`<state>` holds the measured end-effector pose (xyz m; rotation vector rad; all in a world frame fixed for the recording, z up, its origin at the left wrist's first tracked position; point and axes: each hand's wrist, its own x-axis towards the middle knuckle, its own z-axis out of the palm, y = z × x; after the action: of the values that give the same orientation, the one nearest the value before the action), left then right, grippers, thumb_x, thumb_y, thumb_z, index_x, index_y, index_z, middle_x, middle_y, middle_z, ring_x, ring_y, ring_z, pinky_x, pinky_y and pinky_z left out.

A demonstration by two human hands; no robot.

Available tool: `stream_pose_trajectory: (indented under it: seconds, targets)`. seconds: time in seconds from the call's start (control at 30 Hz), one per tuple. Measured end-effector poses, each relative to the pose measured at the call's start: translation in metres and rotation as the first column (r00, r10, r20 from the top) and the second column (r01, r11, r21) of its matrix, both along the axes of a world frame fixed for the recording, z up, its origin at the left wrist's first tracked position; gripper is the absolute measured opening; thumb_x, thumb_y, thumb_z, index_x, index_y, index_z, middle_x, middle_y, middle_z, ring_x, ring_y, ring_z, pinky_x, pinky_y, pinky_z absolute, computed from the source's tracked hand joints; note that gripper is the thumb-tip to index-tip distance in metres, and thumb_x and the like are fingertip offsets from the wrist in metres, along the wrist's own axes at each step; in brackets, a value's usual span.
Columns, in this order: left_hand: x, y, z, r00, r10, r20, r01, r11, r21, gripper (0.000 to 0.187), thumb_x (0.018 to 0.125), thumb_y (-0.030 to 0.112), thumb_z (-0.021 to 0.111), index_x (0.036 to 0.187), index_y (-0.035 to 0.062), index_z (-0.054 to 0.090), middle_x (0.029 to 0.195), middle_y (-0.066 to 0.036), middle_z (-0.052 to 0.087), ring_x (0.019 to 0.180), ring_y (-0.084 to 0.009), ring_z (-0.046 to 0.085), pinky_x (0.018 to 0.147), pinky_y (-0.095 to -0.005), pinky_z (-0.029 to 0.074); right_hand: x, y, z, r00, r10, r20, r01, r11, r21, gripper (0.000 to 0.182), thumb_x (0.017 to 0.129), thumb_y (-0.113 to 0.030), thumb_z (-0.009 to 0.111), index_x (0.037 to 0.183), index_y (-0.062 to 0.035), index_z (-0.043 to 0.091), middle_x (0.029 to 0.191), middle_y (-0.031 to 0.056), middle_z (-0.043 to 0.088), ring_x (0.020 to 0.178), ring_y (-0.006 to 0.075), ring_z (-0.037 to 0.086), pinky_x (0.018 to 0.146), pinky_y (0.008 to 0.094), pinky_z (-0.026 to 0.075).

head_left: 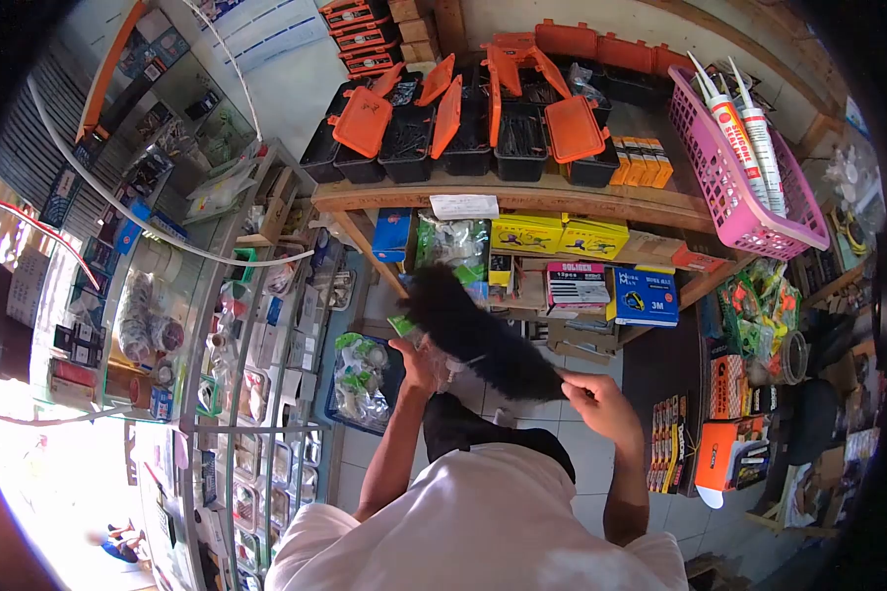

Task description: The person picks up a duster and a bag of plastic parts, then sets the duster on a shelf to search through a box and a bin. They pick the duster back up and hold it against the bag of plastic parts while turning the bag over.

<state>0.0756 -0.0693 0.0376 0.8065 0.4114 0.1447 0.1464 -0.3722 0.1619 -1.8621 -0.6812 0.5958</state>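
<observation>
A fluffy black duster [488,340] stretches across the space in front of my body. My right hand [601,402] is closed around its handle end. My left hand [418,364] grips a clear plastic packet [442,368] with a bit of green on it, and the duster's fluff partly covers this packet. Left of that hand, a dark blue tray [330,402] holds several similar clear and green packets [362,379].
A wooden shelf [552,200] ahead bears black bins with orange lids [363,120] and a pink basket [759,212] with sealant tubes. Boxes such as a blue 3M box [646,295] fill the level below. Glass display cases [182,394] line the left side.
</observation>
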Motion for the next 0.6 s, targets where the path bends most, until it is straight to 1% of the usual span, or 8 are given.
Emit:
stream_pose_trajectory:
  seconds: [0.07,0.13,0.23,0.3,0.37,0.43,0.53,0.6]
  targets:
    - [0.002,0.005,-0.008,0.997,-0.018,0.068,0.017,1.0,0.026,0.133,0.05,0.1,0.023,0.149,0.0112,0.023,0.139,-0.006,0.045,0.114,-0.0224,0.049,0.086,-0.028,0.043,0.003,-0.001,-0.003,0.981,-0.102,0.166,0.113,0.992,-0.058,0.029,0.092,-0.008,0.056,0.12,-0.0028,0.06,0.084,0.0161,0.067,0.064,0.013,0.054,0.064,0.0264,0.047]
    - [0.004,0.006,-0.014,0.989,-0.036,0.143,0.028,0.998,0.054,0.132,0.051,0.1,0.023,0.149,0.0108,0.023,0.136,-0.005,0.048,0.11,-0.0212,0.05,0.085,-0.0281,0.043,0.007,-0.005,0.003,0.995,-0.042,0.087,0.045,0.998,-0.041,0.029,0.092,-0.008,0.056,0.12,-0.0022,0.06,0.084,0.0151,0.067,0.064,0.0127,0.053,0.064,0.026,0.047]
    - [0.001,0.004,-0.009,0.999,0.032,-0.022,-0.034,0.996,-0.083,0.132,0.052,0.099,0.021,0.149,0.0098,0.023,0.132,-0.003,0.05,0.105,-0.019,0.05,0.084,-0.0288,0.042,0.009,-0.004,0.006,0.999,-0.013,0.031,0.013,1.0,-0.026,0.029,0.092,-0.008,0.056,0.119,-0.0012,0.06,0.085,0.0146,0.068,0.066,0.0123,0.055,0.064,0.0253,0.047]
    - [0.002,0.002,0.005,0.996,-0.025,0.085,0.018,0.997,0.081,0.133,0.052,0.099,0.021,0.149,0.0089,0.023,0.128,-0.002,0.051,0.101,-0.0179,0.049,0.084,-0.0293,0.041,0.008,-0.004,0.007,0.997,-0.048,0.055,0.051,0.998,-0.038,0.029,0.092,-0.009,0.056,0.119,-0.0008,0.06,0.086,0.0151,0.069,0.068,0.0122,0.058,0.065,0.025,0.047]
    - [0.004,0.002,0.004,0.995,-0.003,0.096,-0.003,0.998,0.055,0.132,0.053,0.099,0.021,0.149,0.0086,0.023,0.127,-0.001,0.051,0.103,-0.0172,0.048,0.087,-0.0285,0.039,0.011,-0.005,0.007,0.997,-0.048,0.065,0.051,0.997,-0.052,0.029,0.092,-0.008,0.056,0.119,-0.0006,0.06,0.09,0.0173,0.07,0.077,0.0142,0.065,0.067,0.0246,0.049]
    - [0.0,0.013,-0.016,0.998,-0.046,0.033,0.046,0.999,-0.003,0.13,0.054,0.099,0.017,0.15,0.0116,0.017,0.148,-0.005,0.032,0.126,-0.0254,0.038,0.104,-0.0421,0.031,0.013,-0.007,0.009,1.0,-0.004,0.027,0.006,0.996,-0.093,0.029,0.091,-0.008,0.056,0.12,-0.0013,0.06,0.088,0.0167,0.07,0.076,0.0136,0.064,0.067,0.0248,0.049]
    - [0.004,0.006,0.014,0.978,-0.107,0.178,0.087,0.99,0.114,0.132,0.053,0.099,0.018,0.15,0.009,0.017,0.15,-0.006,0.029,0.133,-0.0267,0.031,0.109,-0.0423,0.027,0.01,-0.009,-0.013,0.997,-0.03,0.067,0.034,0.998,-0.047,0.03,0.091,-0.007,0.057,0.121,-0.0032,0.06,0.08,0.0132,0.067,0.069,0.0106,0.058,0.064,0.0249,0.047]
    - [0.001,0.003,0.017,0.994,-0.051,0.1,0.045,0.997,0.055,0.132,0.054,0.099,0.018,0.15,0.0078,0.017,0.151,-0.006,0.027,0.135,-0.0268,0.027,0.11,-0.0422,0.024,0.01,-0.007,-0.011,0.984,-0.099,0.151,0.092,0.994,0.05,0.03,0.091,-0.007,0.057,0.121,-0.0045,0.06,0.074,0.0104,0.064,0.063,0.0081,0.051,0.061,0.0248,0.045]
